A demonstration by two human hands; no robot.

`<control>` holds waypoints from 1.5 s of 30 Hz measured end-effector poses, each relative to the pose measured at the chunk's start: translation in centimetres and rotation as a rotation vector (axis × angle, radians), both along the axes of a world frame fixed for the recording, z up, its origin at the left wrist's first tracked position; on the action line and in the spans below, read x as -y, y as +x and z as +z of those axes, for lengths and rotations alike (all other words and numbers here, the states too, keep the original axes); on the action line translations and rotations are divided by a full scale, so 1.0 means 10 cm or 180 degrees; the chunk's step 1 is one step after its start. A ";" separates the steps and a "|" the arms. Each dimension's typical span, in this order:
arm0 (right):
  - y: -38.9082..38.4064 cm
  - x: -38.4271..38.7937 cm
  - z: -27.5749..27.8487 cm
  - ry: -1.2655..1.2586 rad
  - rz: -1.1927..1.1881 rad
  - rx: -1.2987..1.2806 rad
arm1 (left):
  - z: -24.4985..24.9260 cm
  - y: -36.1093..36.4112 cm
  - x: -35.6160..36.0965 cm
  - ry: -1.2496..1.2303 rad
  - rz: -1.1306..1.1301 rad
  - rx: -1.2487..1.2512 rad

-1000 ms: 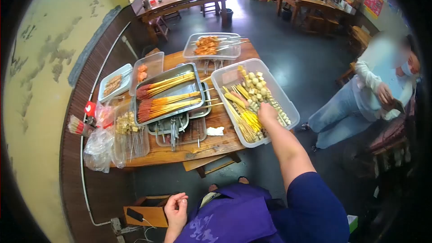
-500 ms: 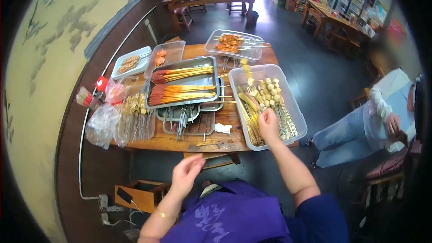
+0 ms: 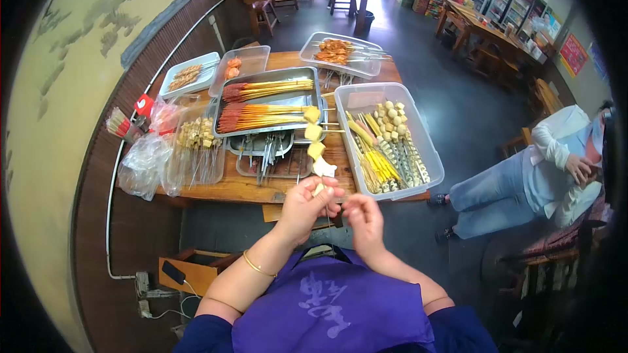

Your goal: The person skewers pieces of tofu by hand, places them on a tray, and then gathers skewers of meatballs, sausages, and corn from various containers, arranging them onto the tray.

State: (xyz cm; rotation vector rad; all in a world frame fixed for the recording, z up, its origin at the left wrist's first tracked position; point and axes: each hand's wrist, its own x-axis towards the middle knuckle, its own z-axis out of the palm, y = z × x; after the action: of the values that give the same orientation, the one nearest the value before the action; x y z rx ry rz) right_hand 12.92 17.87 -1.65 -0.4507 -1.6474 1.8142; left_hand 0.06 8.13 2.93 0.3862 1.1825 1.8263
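My left hand (image 3: 307, 204) is closed round the lower part of a skewer with several pale yellow cubes (image 3: 314, 133), which stands upright before the table's front edge. Just right of it is my right hand (image 3: 364, 222), its fingers curled near the thin stick below; what they grip is too small to make out. A large clear tub (image 3: 428, 150) on the right holds skewered balls, yellow strips and patterned pieces. Behind the cubes lies a metal tray (image 3: 268, 101) of red-tipped skewers.
Clear boxes with skewers (image 3: 196, 150) and orange meat (image 3: 334, 51) stand on the wooden table (image 3: 275, 192). Plastic bags (image 3: 145, 160) lie at its left end. A person (image 3: 517, 180) is at the right. An open drawer (image 3: 190, 274) is at lower left.
My right hand has come back from the tub towards my left hand. The cube skewer is now upright in my left hand, which has moved right and closed.
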 end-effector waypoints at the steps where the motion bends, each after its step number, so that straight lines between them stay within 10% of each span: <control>1: -0.01 -0.05 0.13 0.0043 -0.0064 -0.0079 | -0.02 0.06 0.04 -0.0033 -0.0147 0.0060; 9: -0.05 -0.12 0.52 -0.1129 0.1296 0.0736 | -0.08 0.36 0.24 -0.0237 -0.1226 -0.0144; 16: -0.41 -0.42 1.14 -0.0584 -0.0057 -0.0242 | -0.26 0.40 0.44 -0.0672 -0.2248 -0.1078; 23: -0.26 -0.01 0.86 -0.1057 0.1599 0.0476 | -0.08 -0.27 0.49 0.0927 0.0225 0.1062; 31: -0.23 0.23 0.50 -0.2815 0.2817 0.0271 | 0.00 -0.30 0.50 0.1373 0.0320 0.0798; 37: 0.04 0.38 0.37 0.0052 0.1754 0.0805 | -0.04 -0.32 0.51 0.1204 0.1001 0.0623; 45: 0.12 0.54 0.12 0.0608 0.1088 0.0612 | -0.03 -0.11 0.39 0.0672 0.1252 0.0688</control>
State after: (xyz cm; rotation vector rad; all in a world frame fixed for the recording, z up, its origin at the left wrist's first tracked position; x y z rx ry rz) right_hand 14.10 12.50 -0.50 -0.2778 -2.1148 1.8722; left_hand -1.07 4.21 2.62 0.0685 0.9658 2.2789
